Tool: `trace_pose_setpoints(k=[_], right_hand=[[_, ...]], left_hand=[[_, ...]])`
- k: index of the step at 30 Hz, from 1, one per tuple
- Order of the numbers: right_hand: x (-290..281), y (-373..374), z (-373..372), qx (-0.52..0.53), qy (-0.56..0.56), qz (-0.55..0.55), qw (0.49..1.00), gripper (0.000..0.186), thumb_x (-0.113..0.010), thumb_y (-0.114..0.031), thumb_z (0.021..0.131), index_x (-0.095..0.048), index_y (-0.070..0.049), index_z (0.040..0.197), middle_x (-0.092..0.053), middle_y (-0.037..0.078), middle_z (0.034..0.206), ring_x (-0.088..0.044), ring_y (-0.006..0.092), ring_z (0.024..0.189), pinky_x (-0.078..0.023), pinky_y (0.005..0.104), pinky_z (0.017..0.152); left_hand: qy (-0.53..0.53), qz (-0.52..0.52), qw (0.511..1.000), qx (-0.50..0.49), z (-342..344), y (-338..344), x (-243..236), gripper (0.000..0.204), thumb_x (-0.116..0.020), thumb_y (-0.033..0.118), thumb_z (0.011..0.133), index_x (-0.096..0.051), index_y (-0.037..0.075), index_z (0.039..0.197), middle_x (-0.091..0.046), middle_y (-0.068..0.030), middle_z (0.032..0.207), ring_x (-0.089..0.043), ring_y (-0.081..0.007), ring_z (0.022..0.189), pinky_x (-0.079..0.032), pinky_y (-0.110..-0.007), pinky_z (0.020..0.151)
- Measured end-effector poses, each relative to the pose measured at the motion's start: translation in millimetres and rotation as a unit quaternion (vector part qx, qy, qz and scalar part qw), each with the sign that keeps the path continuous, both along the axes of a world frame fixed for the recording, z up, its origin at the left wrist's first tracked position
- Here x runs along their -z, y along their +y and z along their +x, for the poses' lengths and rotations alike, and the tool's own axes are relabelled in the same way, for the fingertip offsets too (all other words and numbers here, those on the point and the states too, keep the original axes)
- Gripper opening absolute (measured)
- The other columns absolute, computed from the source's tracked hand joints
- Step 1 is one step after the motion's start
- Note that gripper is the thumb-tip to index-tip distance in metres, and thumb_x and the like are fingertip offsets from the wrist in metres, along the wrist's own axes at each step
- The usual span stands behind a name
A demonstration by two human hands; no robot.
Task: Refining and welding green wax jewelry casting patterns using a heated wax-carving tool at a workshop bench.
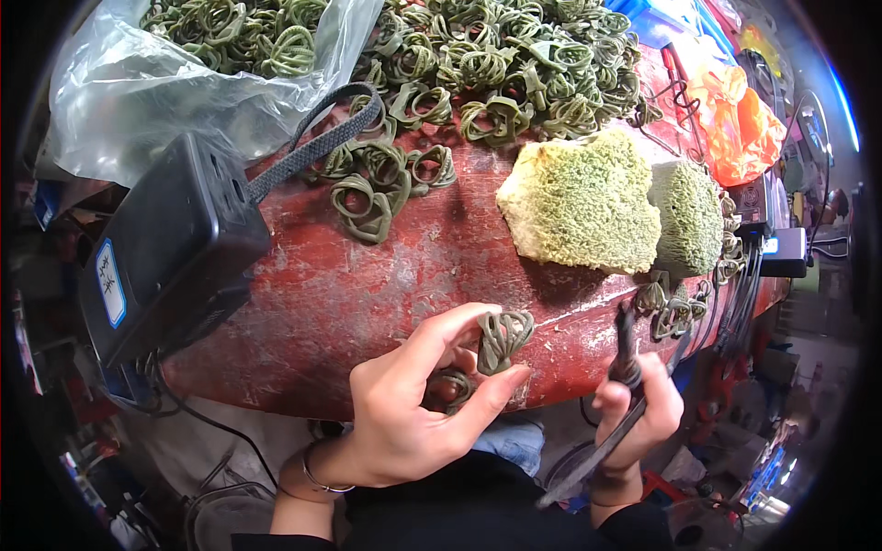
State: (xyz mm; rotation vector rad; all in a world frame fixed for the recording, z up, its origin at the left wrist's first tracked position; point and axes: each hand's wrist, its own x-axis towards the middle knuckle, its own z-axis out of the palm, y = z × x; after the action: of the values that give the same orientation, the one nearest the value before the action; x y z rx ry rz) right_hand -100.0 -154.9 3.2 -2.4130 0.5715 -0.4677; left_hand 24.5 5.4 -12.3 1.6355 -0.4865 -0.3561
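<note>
My left hand pinches a dark green looped piece, made of several thin curved strands, between thumb and forefinger above the table's near edge. A second green looped piece is tucked inside the same hand, partly hidden by the fingers. To the right, my right hand is closed around a dark pen-like tool with its tip pointing up. A long, flat, dark strip also runs through that hand, slanting down to the left; whether it belongs to the tool I cannot tell.
On the worn red table lies a big heap of green looped pieces. A clear plastic bag holds more. Nearby are a black box with a strap, a rough yellow-green block, a smaller block, an orange bag and cables.
</note>
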Motion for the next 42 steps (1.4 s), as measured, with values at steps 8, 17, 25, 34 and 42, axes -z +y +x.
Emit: trace_pose_setpoints(k=[8,17,25,34,42], right_hand=[[-4,7,11,-0.109,0.018,0.004,0.994,0.036,-0.077,-0.028,0.068,-0.058,-0.002,0.085,-0.059,0.006,0.065,-0.056,0.0189,0.05,-0.045,0.0267,0.046],[-2,5,11,-0.122,0.024,0.0,0.992,0.036,-0.078,-0.027,0.067,-0.058,-0.003,0.085,-0.059,0.005,0.064,-0.057,0.0176,0.05,-0.045,0.0259,0.045],[-1,4,12,-0.135,0.027,0.004,0.99,0.037,-0.079,-0.025,0.066,-0.057,-0.002,0.085,-0.059,0.006,0.065,-0.058,0.018,0.051,-0.045,0.026,0.045],[-1,4,12,-0.143,0.034,-0.018,0.989,0.038,-0.08,-0.024,0.065,-0.056,-0.002,0.086,-0.057,0.006,0.064,-0.057,0.0185,0.05,-0.044,0.0266,0.044],[1,5,10,-0.134,0.012,-0.001,0.991,0.039,-0.08,-0.025,0.065,-0.056,-0.003,0.086,-0.058,0.006,0.064,-0.058,0.0183,0.05,-0.044,0.0266,0.044]], left_hand=[[0.06,0.024,0.998,-0.017,-2,-3,-2,0.041,-0.073,0.005,0.071,-0.055,-0.003,0.107,-0.065,-0.0108,0.085,-0.063,-0.011,0.072,-0.05,-0.022,0.061],[0.085,0.042,0.995,-0.033,-2,-5,-7,0.042,-0.072,0.004,0.073,-0.053,-0.002,0.109,-0.064,-0.0075,0.085,-0.061,-0.009,0.071,-0.049,-0.021,0.058],[0.075,0.023,0.996,-0.052,-3,-6,-4,0.042,-0.071,0.003,0.073,-0.052,-0.002,0.11,-0.064,-0.0072,0.085,-0.061,-0.0086,0.07,-0.049,-0.02,0.057],[0.049,0.029,0.998,-0.04,-1,-5,-5,0.042,-0.071,0.003,0.073,-0.052,-0.002,0.111,-0.064,-0.0068,0.085,-0.061,-0.0084,0.071,-0.049,-0.02,0.057],[0.08,0.047,0.995,-0.022,-2,-4,-7,0.042,-0.067,0.001,0.074,-0.048,-0.006,0.112,-0.061,-0.0117,0.092,-0.061,-0.0134,0.079,-0.05,-0.021,0.06]])
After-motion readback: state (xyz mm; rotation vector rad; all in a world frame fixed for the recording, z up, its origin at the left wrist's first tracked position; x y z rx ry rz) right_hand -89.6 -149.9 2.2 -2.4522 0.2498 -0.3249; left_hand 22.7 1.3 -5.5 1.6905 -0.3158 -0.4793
